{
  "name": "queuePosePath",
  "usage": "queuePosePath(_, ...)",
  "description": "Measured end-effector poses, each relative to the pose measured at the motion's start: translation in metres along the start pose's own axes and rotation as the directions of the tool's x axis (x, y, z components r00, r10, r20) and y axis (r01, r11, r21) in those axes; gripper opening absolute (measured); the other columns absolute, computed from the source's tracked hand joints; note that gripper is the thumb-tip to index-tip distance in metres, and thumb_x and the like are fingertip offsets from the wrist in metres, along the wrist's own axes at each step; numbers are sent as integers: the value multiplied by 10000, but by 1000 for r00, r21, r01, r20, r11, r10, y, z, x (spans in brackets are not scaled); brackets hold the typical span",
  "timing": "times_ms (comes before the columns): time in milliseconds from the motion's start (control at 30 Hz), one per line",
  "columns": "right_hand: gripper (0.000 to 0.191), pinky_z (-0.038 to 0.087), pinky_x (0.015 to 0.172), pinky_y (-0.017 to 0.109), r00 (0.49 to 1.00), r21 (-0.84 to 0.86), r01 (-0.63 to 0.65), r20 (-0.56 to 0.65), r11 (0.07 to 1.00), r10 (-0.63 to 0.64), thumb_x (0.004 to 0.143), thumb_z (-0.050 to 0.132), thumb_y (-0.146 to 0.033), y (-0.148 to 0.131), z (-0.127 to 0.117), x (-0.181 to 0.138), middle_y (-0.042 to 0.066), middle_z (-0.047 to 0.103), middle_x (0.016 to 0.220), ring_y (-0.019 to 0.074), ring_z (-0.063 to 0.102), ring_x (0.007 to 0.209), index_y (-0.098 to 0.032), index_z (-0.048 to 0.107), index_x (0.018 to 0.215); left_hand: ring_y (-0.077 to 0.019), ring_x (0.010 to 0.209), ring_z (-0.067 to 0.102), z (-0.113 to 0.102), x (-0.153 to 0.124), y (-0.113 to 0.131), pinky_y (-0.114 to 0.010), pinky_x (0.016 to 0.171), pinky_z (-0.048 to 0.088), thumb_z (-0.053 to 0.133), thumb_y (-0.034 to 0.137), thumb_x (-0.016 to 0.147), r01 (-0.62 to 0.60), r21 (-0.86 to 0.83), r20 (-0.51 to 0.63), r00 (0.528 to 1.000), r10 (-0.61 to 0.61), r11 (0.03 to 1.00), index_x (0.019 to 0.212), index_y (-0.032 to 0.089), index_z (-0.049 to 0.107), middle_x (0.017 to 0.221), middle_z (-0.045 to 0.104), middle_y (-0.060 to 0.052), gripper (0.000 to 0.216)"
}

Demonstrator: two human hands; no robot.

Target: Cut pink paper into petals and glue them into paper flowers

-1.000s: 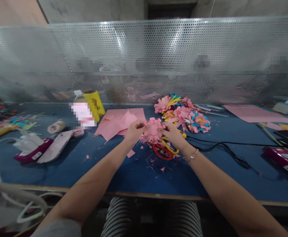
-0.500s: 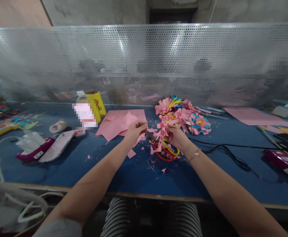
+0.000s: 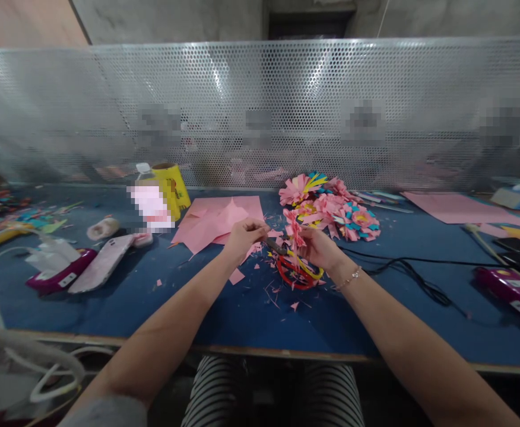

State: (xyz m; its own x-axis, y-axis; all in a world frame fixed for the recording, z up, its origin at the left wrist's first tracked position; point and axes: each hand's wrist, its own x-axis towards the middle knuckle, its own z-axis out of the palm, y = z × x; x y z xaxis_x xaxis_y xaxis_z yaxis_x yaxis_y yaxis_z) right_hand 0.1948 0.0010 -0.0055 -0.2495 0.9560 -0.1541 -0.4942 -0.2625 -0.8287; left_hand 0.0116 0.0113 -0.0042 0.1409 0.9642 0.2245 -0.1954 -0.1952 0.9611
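My left hand [image 3: 244,235] is curled in a pinch above the blue table [image 3: 108,296], and what its fingers hold is too small to make out. My right hand [image 3: 317,248] grips a fringed pink paper piece [image 3: 293,230] by its lower end. Between and just below the hands lie scissors with red and yellow handles [image 3: 298,270], amid pink paper scraps. Flat pink paper sheets [image 3: 215,220] lie just behind my left hand.
A pile of finished paper flowers [image 3: 331,207] sits behind my right hand. A yellow container [image 3: 171,187] and a phone [image 3: 104,264] lie to the left. A black cable [image 3: 411,276] runs right. A perforated metal screen [image 3: 260,107] closes the table's back.
The round pink flower held open between both hands has been gathered into a narrow bunch in my right hand. My left hand has let go of it and drawn slightly left.
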Motion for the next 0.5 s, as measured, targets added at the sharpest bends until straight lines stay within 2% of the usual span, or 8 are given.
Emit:
queuePosePath(133, 107, 376, 385, 157, 1000, -47, 20, -10, 999, -20, 682, 520, -87, 1, 3, -2, -59, 466, 468, 44, 422, 379, -166, 483, 620, -51, 462, 465, 0, 1, -2, -201, 498, 398, 682, 324, 601, -2, 41, 25, 1000, 1, 999, 601, 126, 581, 477, 506, 27, 222)
queuePosePath(267, 119, 334, 368, 156, 994, -79, 67, -81, 995, -73, 687, 535, -122, 1, 7, -3, -68, 431, 447, 39, 394, 368, -163, 474, 593, -68, 483, 497, 3, -1, -2, -217, 514, 418, 632, 401, 648, 28, 62, 73, 997, -33, 998, 636, 124, 592, 515, 534, 14, 279)
queuePosePath(433, 116, 337, 381, 181, 980, -101, 115, -149, 988, -129, 651, 546, -128, 3, 7, 0, -63, 441, 463, 53, 404, 389, -171, 463, 583, -79, 536, 547, 6, -5, 1, -230, 573, 456, 654, 309, 635, 60, 64, 120, 990, -67, 996, 655, 134, 597, 566, 564, 8, 186)
queuePosePath(500, 127, 336, 384, 190, 979, -128, 155, -113, 980, -170, 633, 569, -147, 4, 6, 1, -65, 442, 469, 59, 407, 399, -178, 456, 586, -80, 534, 552, 5, -6, 2, -233, 576, 464, 657, 296, 631, 44, 62, 149, 987, -53, 997, 657, 136, 595, 562, 566, 10, 174)
